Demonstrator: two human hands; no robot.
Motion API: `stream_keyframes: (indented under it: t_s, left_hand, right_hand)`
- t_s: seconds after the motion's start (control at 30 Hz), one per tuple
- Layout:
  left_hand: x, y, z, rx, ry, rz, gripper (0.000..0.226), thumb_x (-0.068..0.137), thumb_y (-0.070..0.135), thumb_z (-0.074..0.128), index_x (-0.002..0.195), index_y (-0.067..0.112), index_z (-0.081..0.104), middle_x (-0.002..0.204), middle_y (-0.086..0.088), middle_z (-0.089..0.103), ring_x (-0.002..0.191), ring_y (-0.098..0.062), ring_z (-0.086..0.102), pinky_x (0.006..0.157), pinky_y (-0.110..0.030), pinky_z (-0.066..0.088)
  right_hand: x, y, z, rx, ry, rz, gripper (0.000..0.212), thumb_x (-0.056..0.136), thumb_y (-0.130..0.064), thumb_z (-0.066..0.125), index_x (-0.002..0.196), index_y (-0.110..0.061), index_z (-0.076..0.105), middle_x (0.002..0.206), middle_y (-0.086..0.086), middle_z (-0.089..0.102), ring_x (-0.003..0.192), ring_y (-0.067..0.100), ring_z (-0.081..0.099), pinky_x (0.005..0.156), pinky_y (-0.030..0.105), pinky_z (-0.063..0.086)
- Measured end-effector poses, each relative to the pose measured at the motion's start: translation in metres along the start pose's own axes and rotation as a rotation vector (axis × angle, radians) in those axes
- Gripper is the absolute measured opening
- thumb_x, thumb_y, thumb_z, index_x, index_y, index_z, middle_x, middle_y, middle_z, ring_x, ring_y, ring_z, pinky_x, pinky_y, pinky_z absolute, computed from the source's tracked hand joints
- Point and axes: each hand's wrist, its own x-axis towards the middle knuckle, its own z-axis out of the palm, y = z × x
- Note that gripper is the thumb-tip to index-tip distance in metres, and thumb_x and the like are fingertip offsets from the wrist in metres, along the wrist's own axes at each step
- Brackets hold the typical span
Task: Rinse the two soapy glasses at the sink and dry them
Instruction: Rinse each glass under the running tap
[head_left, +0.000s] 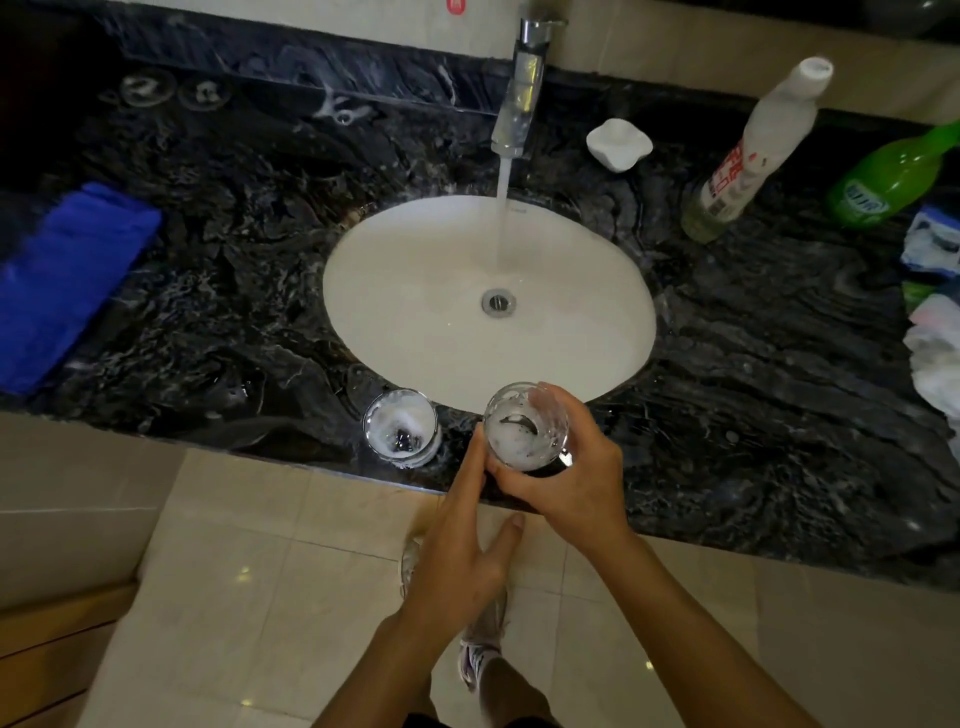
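The held glass, streaked with white suds inside, is sitting upright over the near edge of the dark marble surface, just near the basin's rim. Whether its base is resting on the surface cannot be told. The right hand is gripping it, with its fingers curling round the far side and the thumb wrapping the near side. The left hand is reaching in from the left, its fingers lying straight and together against the glass's left side, the thumb spreading out to the right.

Just left of it, the second glass is standing upright on the surface, apart from both hands, foam clinging to its inside.

Beyond them, water is running from the chrome faucet into the white sink, landing just beyond the drain. A folded blue cloth is lying at the far left. A white dish, a white bottle and a green bottle are standing at the right.
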Motion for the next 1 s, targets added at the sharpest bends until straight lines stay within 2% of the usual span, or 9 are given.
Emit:
stream_keyframes:
  t_s: [0.2,0.37,0.47,0.53,0.63,0.73,0.8,0.9,1.0]
  left_hand:
    - [0.031,0.046,-0.006,0.003,0.033,0.080,0.092,0.097,0.011,0.067,0.164,0.037,0.010,0.165,0.013,0.034,0.150,-0.004,0.035,0.120,-0.043,0.040]
    - [0.066,0.086,-0.026,0.034,0.007,0.212,0.089,0.096,0.010,0.067,0.165,0.028,0.014,0.167,0.016,0.030,0.148,0.002,0.035,0.121,-0.031,0.035]
    - [0.088,0.097,-0.044,0.097,0.003,0.268,0.086,0.097,0.013,0.067,0.164,0.028,0.016,0.165,0.016,0.032,0.150,-0.002,0.033,0.122,-0.031,0.033]
    - [0.102,0.100,-0.058,0.124,-0.037,0.289,0.085,0.098,0.013,0.068,0.164,0.029,0.017,0.165,0.016,0.033,0.150,-0.001,0.034,0.122,-0.028,0.032]
    - [0.126,0.099,-0.076,0.138,-0.083,0.315,0.083,0.097,0.010,0.069,0.162,0.033,0.022,0.160,0.029,0.035,0.147,0.002,0.038,0.119,-0.021,0.034]
    - [0.152,0.091,-0.091,0.100,-0.116,0.269,0.077,0.097,0.010,0.069,0.158,0.037,0.032,0.150,0.038,0.043,0.139,0.006,0.046,0.114,-0.015,0.037]
    - [0.174,0.082,-0.099,0.036,-0.102,0.207,0.068,0.096,0.008,0.070,0.153,0.034,0.043,0.144,0.033,0.053,0.133,0.004,0.054,0.112,-0.020,0.042]
    - [0.215,0.072,-0.109,-0.108,-0.088,0.066,0.049,0.099,0.003,0.063,0.138,0.033,0.057,0.136,0.020,0.065,0.124,-0.001,0.063,0.110,-0.031,0.050]
    - [0.257,0.060,-0.115,-0.195,-0.080,-0.084,0.037,0.102,0.010,0.060,0.129,0.034,0.066,0.130,0.016,0.070,0.122,-0.005,0.064,0.108,-0.031,0.052]
  right_hand:
    - [0.037,-0.038,-0.022,0.010,0.037,-0.115,0.081,0.062,-0.017,0.097,0.134,-0.018,0.061,0.126,-0.012,0.068,0.119,0.007,0.064,0.098,0.031,0.055]
    - [0.076,-0.074,-0.032,0.042,0.071,-0.179,0.080,0.063,-0.023,0.096,0.134,-0.021,0.059,0.126,-0.015,0.067,0.120,0.011,0.063,0.098,0.038,0.055]
    - [0.096,-0.089,-0.032,0.083,0.086,-0.180,0.079,0.064,-0.022,0.097,0.133,-0.023,0.059,0.123,-0.024,0.064,0.120,0.005,0.062,0.100,0.031,0.054]
    - [0.106,-0.093,-0.028,0.097,0.097,-0.166,0.079,0.063,-0.021,0.097,0.133,-0.024,0.059,0.123,-0.024,0.065,0.119,0.004,0.061,0.099,0.029,0.054]
    - [0.121,-0.092,-0.017,0.090,0.118,-0.134,0.079,0.063,-0.025,0.097,0.132,-0.027,0.059,0.123,-0.018,0.067,0.118,0.005,0.062,0.098,0.029,0.054]
    - [0.139,-0.085,-0.001,0.082,0.120,-0.082,0.078,0.062,-0.029,0.097,0.130,-0.032,0.059,0.123,-0.018,0.067,0.117,0.003,0.062,0.096,0.023,0.053]
    - [0.154,-0.079,0.014,0.078,0.122,-0.034,0.079,0.061,-0.030,0.097,0.129,-0.035,0.059,0.122,-0.021,0.067,0.115,0.001,0.062,0.093,0.017,0.052]
    - [0.178,-0.065,0.037,0.095,0.132,0.053,0.082,0.059,-0.031,0.098,0.131,-0.032,0.060,0.121,-0.019,0.067,0.114,0.003,0.063,0.088,0.012,0.052]
    - [0.205,-0.049,0.060,0.054,0.151,0.117,0.083,0.059,-0.035,0.098,0.132,-0.032,0.058,0.124,-0.019,0.066,0.114,0.005,0.063,0.084,0.008,0.050]
